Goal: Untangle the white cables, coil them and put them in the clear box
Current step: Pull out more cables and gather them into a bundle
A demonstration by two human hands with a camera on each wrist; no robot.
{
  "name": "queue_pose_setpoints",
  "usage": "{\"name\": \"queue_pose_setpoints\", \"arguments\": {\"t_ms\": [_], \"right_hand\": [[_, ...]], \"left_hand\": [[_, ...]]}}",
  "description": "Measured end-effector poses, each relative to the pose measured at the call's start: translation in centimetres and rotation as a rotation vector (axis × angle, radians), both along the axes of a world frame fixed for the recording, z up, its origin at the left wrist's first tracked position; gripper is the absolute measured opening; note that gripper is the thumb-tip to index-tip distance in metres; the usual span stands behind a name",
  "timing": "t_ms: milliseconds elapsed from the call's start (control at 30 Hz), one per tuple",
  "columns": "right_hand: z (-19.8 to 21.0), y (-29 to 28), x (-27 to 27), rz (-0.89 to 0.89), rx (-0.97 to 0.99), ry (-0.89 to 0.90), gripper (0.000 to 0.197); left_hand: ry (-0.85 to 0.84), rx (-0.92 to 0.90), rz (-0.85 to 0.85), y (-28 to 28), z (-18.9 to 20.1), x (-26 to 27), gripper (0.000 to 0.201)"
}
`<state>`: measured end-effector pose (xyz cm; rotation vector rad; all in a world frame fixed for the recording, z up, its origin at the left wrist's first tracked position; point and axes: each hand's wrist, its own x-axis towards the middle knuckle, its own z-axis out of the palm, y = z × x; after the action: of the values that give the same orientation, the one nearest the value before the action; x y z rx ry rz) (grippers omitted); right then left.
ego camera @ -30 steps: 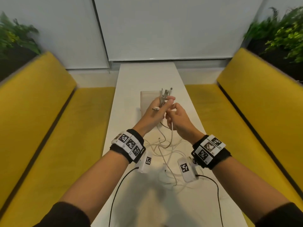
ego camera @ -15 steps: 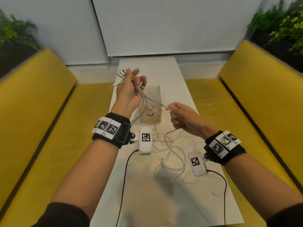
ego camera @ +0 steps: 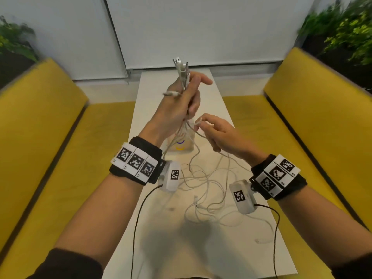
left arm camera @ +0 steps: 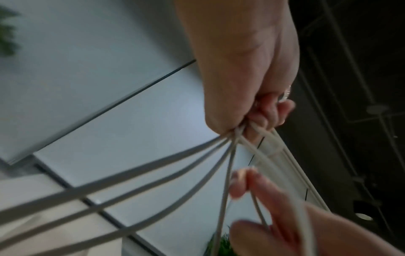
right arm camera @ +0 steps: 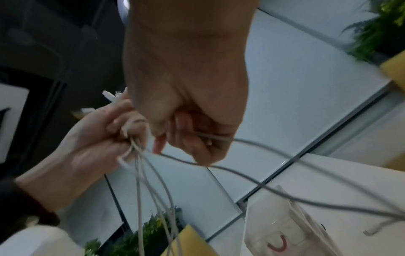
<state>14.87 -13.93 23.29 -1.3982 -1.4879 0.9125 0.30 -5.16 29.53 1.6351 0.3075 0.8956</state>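
Note:
My left hand [ego camera: 181,103] is raised over the table and grips a bunch of white cables [ego camera: 182,75], their plug ends sticking up above the fist. From the fist the strands [left arm camera: 153,166] fan down to a loose tangle [ego camera: 203,188] on the table. Just right of and below it, my right hand [ego camera: 213,131] pinches a single white cable [right arm camera: 214,137] near its end. The clear box [ego camera: 181,143] stands on the table behind and under both hands, mostly hidden by them; its marked front wall [right arm camera: 282,240] shows in the right wrist view.
The narrow white table [ego camera: 201,248] runs away from me between two yellow benches [ego camera: 40,137] [ego camera: 322,127]. Black sensor leads [ego camera: 141,218] trail from both wrists across the near table. Plants [ego camera: 342,27] stand in the far corners.
My left hand, holding the bunch, swung left and is now back over the table's middle and higher. My right hand has come in close under it, pinching one cable.

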Motion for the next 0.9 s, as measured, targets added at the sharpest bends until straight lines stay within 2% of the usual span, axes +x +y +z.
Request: {"name": "queue_pose_setpoints", "arguments": {"t_ms": [67,133,200,233,300,400,433,500,600,667,700,800,900], "right_hand": [[-0.5,-0.2,1.3,0.005,-0.041,-0.07,0.035],[-1.3,-1.0,3.3,-0.061,-0.107,-0.108,0.057],[-2.2,-1.9,5.1,-0.146,-0.123,-0.13,0.062],[-2.2,-2.1,5.5,-0.167,-0.11,-0.123,0.056],[-1.9,-1.8,5.7,-0.189,-0.05,-0.138,0.042],[-0.4,-0.3,4.1,-0.142,0.018,-0.067,0.029],[0.2,0.1,3.7,-0.107,0.019,-0.02,0.026],[1.1,0.3,3.4,-0.062,0.032,-0.024,0.021],[1.4,-0.6,4.4,-0.049,0.068,-0.14,0.024],[0.6,-1.1,5.0,-0.064,0.058,-0.19,0.021],[0.0,-1.3,5.4,-0.091,0.04,-0.208,0.023],[-3.0,-2.1,7.1,-0.217,-0.088,-0.218,0.048],[-6.2,-3.4,9.3,-0.353,-0.222,-0.381,0.061]], "left_hand": [[-0.012,0.104,0.182,0.8,1.0,-0.5,0.025],[-0.078,0.075,0.399,2.0,2.8,-2.0,0.025],[-0.108,0.097,0.503,3.4,4.0,-3.5,0.026],[-0.08,0.149,0.494,3.7,4.1,-3.7,0.027],[0.088,0.301,0.38,3.3,3.1,-2.6,0.029],[0.498,0.481,0.105,1.8,-0.7,0.5,0.038],[0.59,0.513,0.046,1.4,-2.0,1.0,0.043],[0.659,0.522,0.028,1.4,-3.6,1.2,0.049],[0.601,0.469,0.067,2.2,-3.8,0.4,0.052],[0.481,0.402,0.137,2.3,-3.0,-0.4,0.045],[0.39,0.334,0.211,2.6,-2.5,-0.8,0.041],[0.082,0.076,0.458,4.4,-1.0,-2.3,0.03],[-0.125,-0.072,0.715,6.6,-0.1,-4.0,0.03]]}}
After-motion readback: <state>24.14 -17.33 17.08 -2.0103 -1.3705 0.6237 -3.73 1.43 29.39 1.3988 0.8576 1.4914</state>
